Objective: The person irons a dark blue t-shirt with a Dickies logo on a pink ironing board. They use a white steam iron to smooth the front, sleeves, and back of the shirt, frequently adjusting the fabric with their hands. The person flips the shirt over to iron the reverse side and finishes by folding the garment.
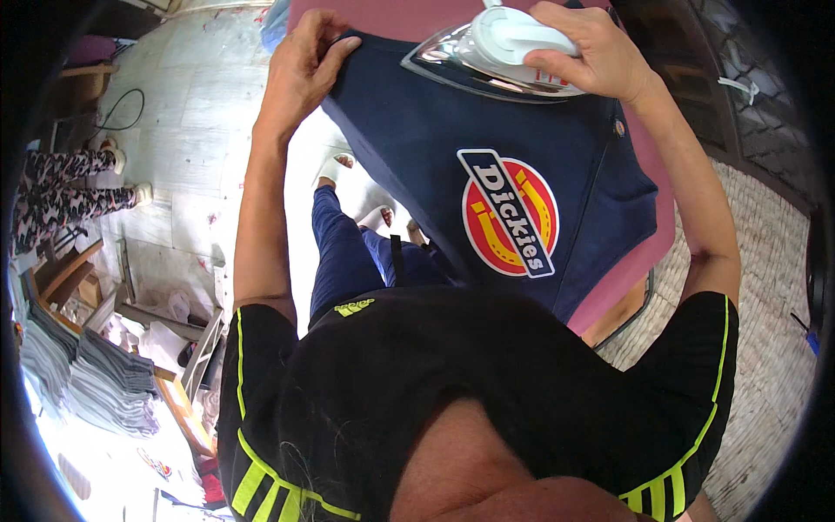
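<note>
My right hand (pixel 604 56) is wrapped round the handle of a white clothes iron (pixel 474 61). Its shiny soleplate lies on a navy garment (pixel 396 130) near the far edge, with the tip pointing left. My left hand (pixel 306 74) pinches the garment's far left corner between thumb and fingers. A large red, yellow and white emblem is printed on the cloth, which is spread over a pink-covered ironing board (pixel 374 16) and hangs off its near left side. The fingers of my right hand are partly hidden by the iron's handle.
At the left stands another person in patterned trousers (pixel 78 187). Stacks of folded grey cloth (pixel 109 378) and wooden shelving (pixel 65 270) are at the lower left. A dark cable (pixel 122 109) loops over the pale tiled floor (pixel 196 113). Dark shelving runs along the far right.
</note>
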Motion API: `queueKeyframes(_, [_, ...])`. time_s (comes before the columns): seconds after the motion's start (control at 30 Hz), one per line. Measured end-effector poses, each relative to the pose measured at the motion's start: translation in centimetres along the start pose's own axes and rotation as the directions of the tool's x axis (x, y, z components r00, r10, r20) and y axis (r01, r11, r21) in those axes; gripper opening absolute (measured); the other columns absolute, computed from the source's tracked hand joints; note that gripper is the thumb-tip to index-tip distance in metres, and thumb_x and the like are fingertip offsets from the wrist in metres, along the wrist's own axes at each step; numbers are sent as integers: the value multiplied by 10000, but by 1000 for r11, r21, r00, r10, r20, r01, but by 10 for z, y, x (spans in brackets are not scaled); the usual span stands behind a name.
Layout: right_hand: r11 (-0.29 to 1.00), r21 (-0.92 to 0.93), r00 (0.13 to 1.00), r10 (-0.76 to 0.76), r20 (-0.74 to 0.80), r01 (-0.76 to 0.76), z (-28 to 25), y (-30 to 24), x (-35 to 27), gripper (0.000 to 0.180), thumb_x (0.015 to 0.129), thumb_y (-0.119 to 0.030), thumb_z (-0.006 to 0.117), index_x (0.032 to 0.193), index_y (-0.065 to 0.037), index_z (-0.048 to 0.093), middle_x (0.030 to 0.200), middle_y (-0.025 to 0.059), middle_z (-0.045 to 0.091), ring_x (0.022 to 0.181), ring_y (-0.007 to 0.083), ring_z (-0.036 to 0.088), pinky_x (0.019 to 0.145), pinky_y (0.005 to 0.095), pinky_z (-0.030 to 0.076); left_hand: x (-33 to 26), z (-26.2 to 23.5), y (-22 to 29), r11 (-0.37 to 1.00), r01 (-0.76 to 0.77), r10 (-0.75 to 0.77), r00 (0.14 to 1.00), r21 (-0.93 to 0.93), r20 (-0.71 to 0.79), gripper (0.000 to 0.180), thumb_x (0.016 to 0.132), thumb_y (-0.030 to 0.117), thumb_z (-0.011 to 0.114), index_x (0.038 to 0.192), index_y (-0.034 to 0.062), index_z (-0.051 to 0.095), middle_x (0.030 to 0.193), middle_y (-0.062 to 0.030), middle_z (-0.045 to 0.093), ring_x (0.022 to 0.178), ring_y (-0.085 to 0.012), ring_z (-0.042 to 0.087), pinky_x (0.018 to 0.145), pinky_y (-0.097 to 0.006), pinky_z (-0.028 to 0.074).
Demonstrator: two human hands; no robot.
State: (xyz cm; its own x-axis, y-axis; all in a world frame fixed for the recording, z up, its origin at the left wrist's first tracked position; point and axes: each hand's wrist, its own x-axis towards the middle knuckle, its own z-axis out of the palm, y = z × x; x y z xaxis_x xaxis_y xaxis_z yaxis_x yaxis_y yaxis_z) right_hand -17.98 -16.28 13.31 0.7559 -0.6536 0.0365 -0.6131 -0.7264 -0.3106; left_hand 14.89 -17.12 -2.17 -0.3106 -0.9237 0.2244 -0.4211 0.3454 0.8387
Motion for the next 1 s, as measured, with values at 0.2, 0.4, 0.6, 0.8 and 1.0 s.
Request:
queueKeyframes(0.2, [999,29,994,24,-107,-21,19,-46,54,332,817,-310,769,863,-29,598,742,189,634,698,380,666,602,425,504,-13,-13,-6,994,-107,104,990,-21,-100,260,982,100,623,1229,54,555,1070,-111,730,944,-190,699,860,-320,544])
queueKeyframes(0.4, [999,39,990,-6,-141,11,37,-61,87,333,835,-325,751,879,-24,614,746,208,649,694,392,670,620,444,520,-36,-32,-23,997,-53,27,924,-59,-382,210,970,93,631,1172,35,638,1044,-110,722,965,-184,687,863,-317,532])
queueKeyframes(0.6, [990,81,987,121,-109,-112,25,-50,89,411,889,-409,679,925,-4,620,787,261,661,742,453,660,665,489,519,-27,-23,10,972,-169,52,828,-161,-558,225,1016,177,564,1091,-19,646,1032,-102,675,928,-172,615,837,-311,478])
queueKeyframes(0.8, [762,180,741,648,-179,-622,-46,-75,-18,409,914,-390,649,1022,4,628,857,243,679,794,354,697,713,441,524,-22,36,70,898,-406,395,914,-171,-95,218,960,132,599,1132,13,660,1090,-133,671,1039,-261,623,926,-366,468])
queueKeyframes(1.0, [460,78,396,828,-398,-884,-101,-162,-181,354,931,-344,664,991,2,626,802,161,668,735,254,658,687,391,509,-49,134,124,677,-721,690,552,-147,468,530,895,413,672,1293,70,601,1432,-166,476,1362,-366,416,1089,-556,328])
